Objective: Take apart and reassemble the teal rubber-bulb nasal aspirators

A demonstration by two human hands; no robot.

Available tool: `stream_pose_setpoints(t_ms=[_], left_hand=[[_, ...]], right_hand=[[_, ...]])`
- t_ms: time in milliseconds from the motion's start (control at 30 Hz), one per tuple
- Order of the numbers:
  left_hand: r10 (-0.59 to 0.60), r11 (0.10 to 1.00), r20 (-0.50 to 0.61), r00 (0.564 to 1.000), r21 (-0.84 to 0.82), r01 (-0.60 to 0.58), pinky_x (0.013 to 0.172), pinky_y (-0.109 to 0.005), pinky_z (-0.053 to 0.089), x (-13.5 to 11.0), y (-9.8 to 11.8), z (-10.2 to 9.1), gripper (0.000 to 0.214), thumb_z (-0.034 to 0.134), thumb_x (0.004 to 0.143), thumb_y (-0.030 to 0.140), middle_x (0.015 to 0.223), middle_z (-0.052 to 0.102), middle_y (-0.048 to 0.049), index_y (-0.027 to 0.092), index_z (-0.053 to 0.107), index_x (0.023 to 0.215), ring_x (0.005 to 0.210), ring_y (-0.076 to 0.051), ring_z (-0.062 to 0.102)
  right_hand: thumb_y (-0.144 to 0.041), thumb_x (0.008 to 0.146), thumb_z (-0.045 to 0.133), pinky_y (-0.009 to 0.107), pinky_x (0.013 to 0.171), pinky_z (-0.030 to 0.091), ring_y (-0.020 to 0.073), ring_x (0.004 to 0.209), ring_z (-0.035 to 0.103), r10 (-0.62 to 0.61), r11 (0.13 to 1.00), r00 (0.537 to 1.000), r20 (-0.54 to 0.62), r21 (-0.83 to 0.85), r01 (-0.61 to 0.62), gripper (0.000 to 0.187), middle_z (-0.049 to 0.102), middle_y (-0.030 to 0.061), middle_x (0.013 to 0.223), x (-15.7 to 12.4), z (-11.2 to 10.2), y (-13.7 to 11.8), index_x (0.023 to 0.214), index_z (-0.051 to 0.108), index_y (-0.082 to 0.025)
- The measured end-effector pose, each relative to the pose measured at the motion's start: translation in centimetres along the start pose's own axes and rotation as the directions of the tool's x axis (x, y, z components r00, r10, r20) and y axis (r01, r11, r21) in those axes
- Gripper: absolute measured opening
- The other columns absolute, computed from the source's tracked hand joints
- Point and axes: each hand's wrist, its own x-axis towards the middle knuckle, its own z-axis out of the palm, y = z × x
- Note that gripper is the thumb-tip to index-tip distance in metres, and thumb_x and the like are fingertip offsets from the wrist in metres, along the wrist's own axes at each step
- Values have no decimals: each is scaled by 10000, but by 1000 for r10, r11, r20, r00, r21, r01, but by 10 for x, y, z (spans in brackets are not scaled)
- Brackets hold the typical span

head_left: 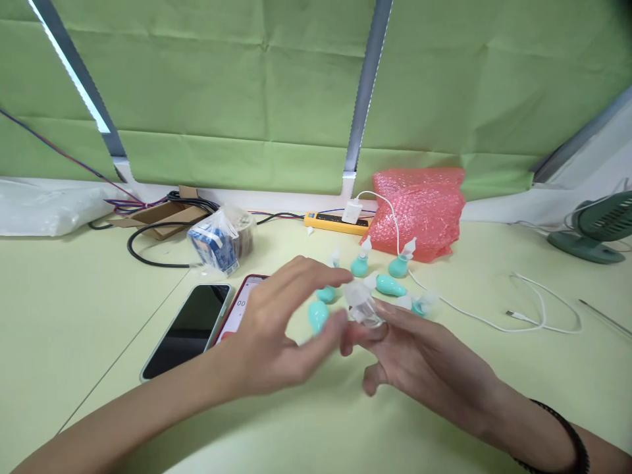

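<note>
A small clear plastic piece (364, 307), like a cap or tube with a frosted end, is pinched in the fingers of my right hand (424, 349). My left hand (281, 322) is beside its frosted end, with thumb and index finger apart and slightly blurred; whether they touch it is hard to tell. Just beyond lie several teal squeeze bulbs with clear tips. One bulb (360, 265) and another bulb (397, 266) stand upright, while a teal bulb (390, 286) lies on its side. A further bulb (318, 316) is partly behind my left hand.
On the left lie a black-screened phone (190, 332) and a red-edged phone (241, 306). Behind are a bagged blue box (217, 243), a yellow power strip (330, 222) and pink bubble wrap (417, 210). A white cable (478, 322) and a green fan (592, 234) are at right.
</note>
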Motion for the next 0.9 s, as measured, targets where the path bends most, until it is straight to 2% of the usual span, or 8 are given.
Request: stream_pose_setpoints(t_ms=[100,200,333,400,500,567,733,900], left_hand=[[55,995,-43,998,-82,-58,717,-287,453,-3,9,4,333,619,691,114,896,587,-90,89,509,1005,834,-165,535],[36,995,-68,997,-95,-42,692,-266,466,-6,14,5,352,622,701,106,900,587,-77,119,520,1037,825,-155,539],[-1,994,76,997,-112,9,698,-260,467,-8,19,-1,359,546,759,87,926,552,-81,127,497,1113,805,-141,526],[8,993,105,994,-120,5,719,-249,468,-8,22,-4,406,540,762,65,901,566,-72,118,461,1156,783,-125,532],[-3,980,-52,999,-198,-7,679,-228,497,-8,24,-3,489,629,700,86,802,609,-33,126,455,1155,699,-111,560],[2,977,-133,991,-213,-30,692,-248,513,-7,25,-2,418,651,674,84,789,632,-22,159,524,1064,687,-119,583],[48,998,-47,998,-36,-50,688,-294,522,-4,27,-3,161,565,746,97,846,638,-60,185,596,877,696,-132,586],[212,956,-30,977,212,-201,664,-329,520,-5,24,-2,184,568,703,31,745,620,-65,149,579,843,654,-132,523]], right_hand=[[-308,862,382,374,675,501,180,904,504,-57,998,998,38,-26,58,215,529,66,959,-4,2,5,902,560,-195],[-324,856,396,412,688,500,204,948,494,-126,984,988,90,-119,136,225,518,68,954,-5,1,6,930,565,-195],[-270,759,567,283,620,522,127,716,534,-249,897,962,115,-347,273,128,542,27,766,-5,-3,5,841,619,-187],[-238,737,592,224,526,515,101,626,509,-247,882,958,147,-374,285,94,520,9,684,-5,-3,5,800,634,-181],[-274,766,555,222,499,511,109,636,507,-251,875,949,188,-375,306,142,532,29,707,-8,-2,5,833,638,-180],[-280,797,513,237,533,514,125,694,523,-299,846,935,192,-400,353,169,554,47,774,-11,-1,5,889,630,-201],[-265,827,469,257,584,499,127,697,526,-357,766,918,176,-507,395,186,574,52,842,-13,-1,2,931,619,-231],[-257,817,484,245,582,479,111,619,506,-402,722,907,127,-565,399,157,554,20,719,-11,0,1,854,634,-230]])
